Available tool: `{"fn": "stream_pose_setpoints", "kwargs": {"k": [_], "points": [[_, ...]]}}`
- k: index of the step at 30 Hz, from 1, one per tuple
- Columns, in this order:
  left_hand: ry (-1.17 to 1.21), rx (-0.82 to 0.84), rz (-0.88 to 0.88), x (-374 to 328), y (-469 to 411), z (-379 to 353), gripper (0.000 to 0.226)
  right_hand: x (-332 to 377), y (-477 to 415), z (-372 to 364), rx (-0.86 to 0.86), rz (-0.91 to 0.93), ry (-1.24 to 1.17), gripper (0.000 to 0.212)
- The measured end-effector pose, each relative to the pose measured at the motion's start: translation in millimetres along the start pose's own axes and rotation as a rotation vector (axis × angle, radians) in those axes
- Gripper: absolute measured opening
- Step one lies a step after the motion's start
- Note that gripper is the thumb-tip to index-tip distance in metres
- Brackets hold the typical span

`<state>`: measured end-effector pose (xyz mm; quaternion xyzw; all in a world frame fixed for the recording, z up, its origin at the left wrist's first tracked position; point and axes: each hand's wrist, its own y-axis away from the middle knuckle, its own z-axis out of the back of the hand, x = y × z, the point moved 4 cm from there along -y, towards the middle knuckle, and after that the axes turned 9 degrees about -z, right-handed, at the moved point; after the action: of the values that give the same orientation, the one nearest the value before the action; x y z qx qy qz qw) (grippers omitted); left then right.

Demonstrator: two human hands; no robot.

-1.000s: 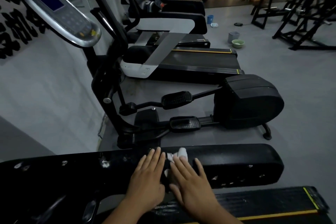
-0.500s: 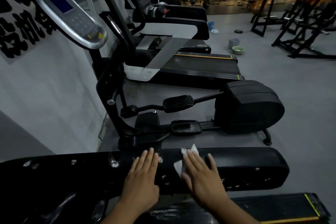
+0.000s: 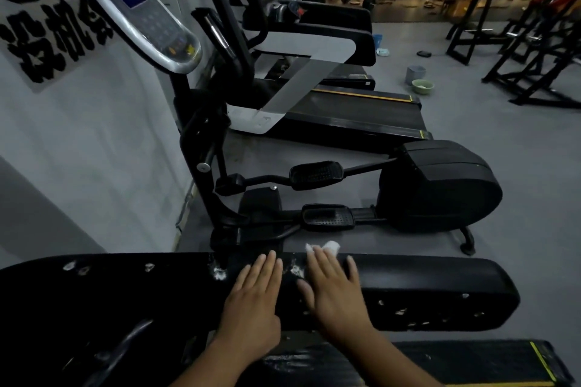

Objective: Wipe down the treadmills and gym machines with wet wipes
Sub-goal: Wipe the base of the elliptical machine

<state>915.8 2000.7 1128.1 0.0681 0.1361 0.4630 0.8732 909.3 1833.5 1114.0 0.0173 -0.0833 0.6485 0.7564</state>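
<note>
Two open palms are laid flat on the handrail (image 3: 440,289): left hand (image 3: 254,302) bare, right hand (image 3: 336,295) pressing a wet wipe (image 3: 323,247); wall lettering (image 3: 53,38) is cropped, unreadable.

Left hand (image 3: 254,302), right hand (image 3: 333,295) on handrail (image 3: 440,292); wipe (image 3: 327,247) under right hand; elliptical (image 3: 440,185) behind; treadmill (image 3: 345,116) beyond.

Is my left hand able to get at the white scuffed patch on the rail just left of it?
Probably yes: the left hand lies flat on the rail beside the scuffed patch, nothing between them. The wipe, though, is under the right hand.
</note>
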Motion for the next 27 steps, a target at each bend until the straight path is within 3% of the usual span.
{"fn": "stream_pose_setpoints", "kwargs": {"k": [4, 5, 7, 10, 14, 17, 21, 22, 25, 27], "points": [[-0.008, -0.15, -0.012, -0.2, -0.1, 4.9, 0.096, 11.4, 32.2, -2.0, 0.033, 0.22, 0.022, 0.061], [-0.005, -0.121, -0.011, -1.4, 0.0, 5.1, 0.094, 3.3, 34.6, 0.5, 0.018, 0.241, 0.036, 0.06], [-0.062, -0.142, -0.02, -3.3, 0.2, 8.5, 0.093, -6.8, 22.2, 6.8, 0.018, 0.182, 0.044, 0.058], [-0.055, -0.109, 0.0, -3.3, 1.2, 11.5, 0.093, 10.4, -8.0, 3.7, 0.069, 0.067, -0.084, 0.076], [-0.022, -0.12, -0.02, 4.8, 2.7, 14.4, 0.09, 33.0, 17.5, 5.9, 0.147, 0.232, -0.078, 0.062], [-0.037, -0.106, -0.014, 12.1, 7.2, 12.8, 0.092, 7.3, 20.0, 5.0, 0.088, 0.262, 0.035, 0.058], [-0.017, -0.099, -0.011, 11.4, 6.5, 14.4, 0.091, 26.3, -12.2, 1.1, 0.163, 0.115, -0.105, 0.082], [-0.014, -0.146, -0.024, 12.2, 6.3, 17.2, 0.09, 38.1, -8.8, 1.1, 0.168, 0.133, -0.127, 0.081], [-0.009, -0.083, -0.053, 20.8, 8.6, 9.6, 0.092, 40.9, 20.3, 6.1, 0.131, 0.261, -0.049, 0.058], [-0.074, -0.076, -0.047, 29.4, 11.9, 3.1, 0.1, 21.2, 24.5, 2.8, 0.074, 0.283, 0.012, 0.058]]}}
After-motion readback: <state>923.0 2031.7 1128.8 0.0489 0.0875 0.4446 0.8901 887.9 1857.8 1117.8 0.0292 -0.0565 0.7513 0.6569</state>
